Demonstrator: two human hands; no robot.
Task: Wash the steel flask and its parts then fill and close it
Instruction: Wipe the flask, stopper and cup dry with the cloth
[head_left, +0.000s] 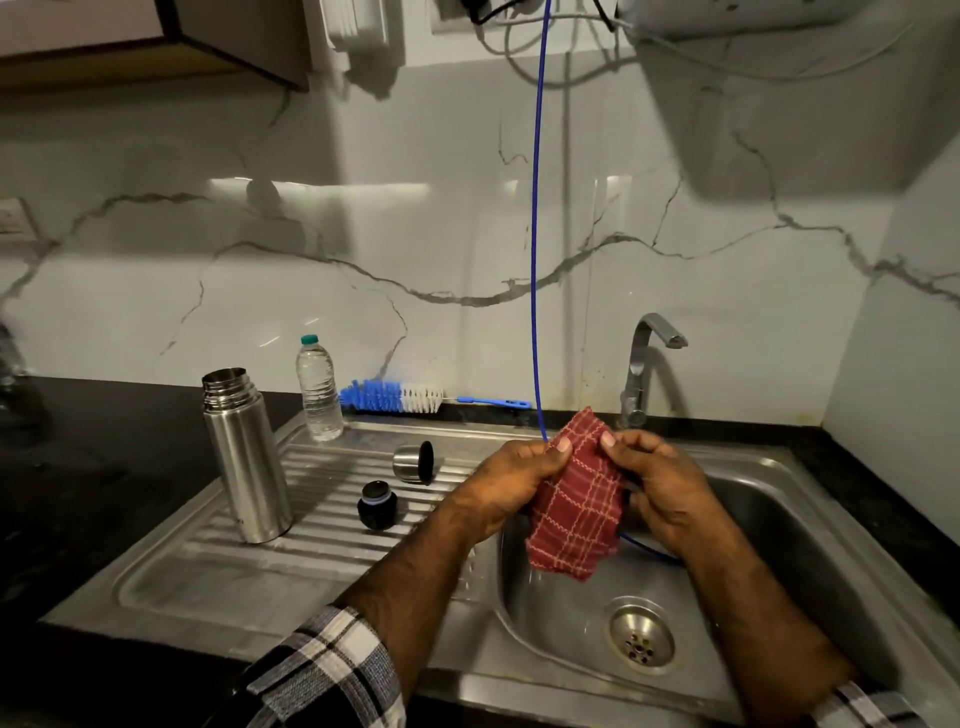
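Both hands, left hand (511, 480) and right hand (660, 486), pinched the red cloth (576, 512) over the sink (779, 519); the open flask (244, 457) stood left of it. Better to dry fingers thoroughly before lifting the flask.

Head-worn view, down over sink (753, 467)

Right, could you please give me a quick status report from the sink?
Both hands, left and right, gripping red checked cloth over basin. Open steel flask upright on drainboard, black stopper and steel cup beside it. Nothing blocking.
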